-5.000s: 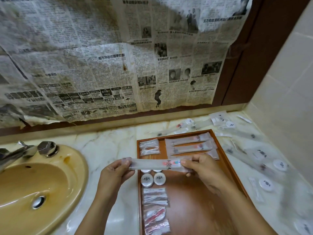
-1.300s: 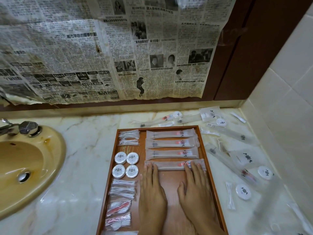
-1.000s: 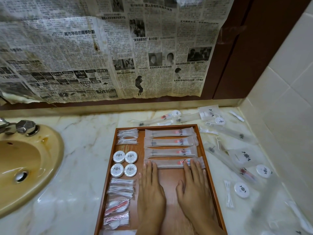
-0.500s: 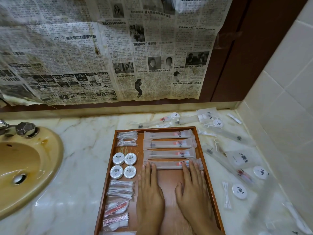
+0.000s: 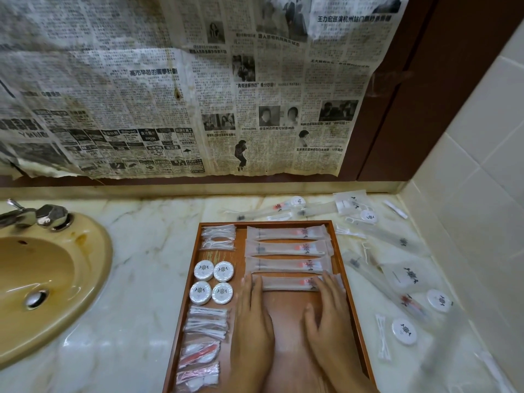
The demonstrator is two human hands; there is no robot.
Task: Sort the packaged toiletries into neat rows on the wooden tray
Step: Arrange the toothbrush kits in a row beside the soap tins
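The wooden tray (image 5: 351, 302) lies on the marble counter. Its right half holds a column of several long toothbrush packets; the nearest packet (image 5: 287, 282) lies under my fingertips. My left hand (image 5: 252, 321) lies flat on the tray, straight fingers touching the packet's left end. My right hand (image 5: 330, 319) lies flat too, fingers touching its right end. The tray's left column holds floss-pick packets (image 5: 218, 236), several round white soaps (image 5: 213, 282), cotton-swab packets (image 5: 207, 321) and red-and-white packets (image 5: 198, 361).
Loose packets and round soaps (image 5: 404, 331) are scattered on the counter right of the tray and behind it (image 5: 351, 204). A yellow sink (image 5: 42, 279) with a chrome tap (image 5: 51, 217) is at the left. Newspaper covers the mirror; a tiled wall stands at the right.
Five seconds ago both hands held the toothbrush packet above the tray; now it lies as the nearest row. Over the last second my flat hands stayed at its ends.
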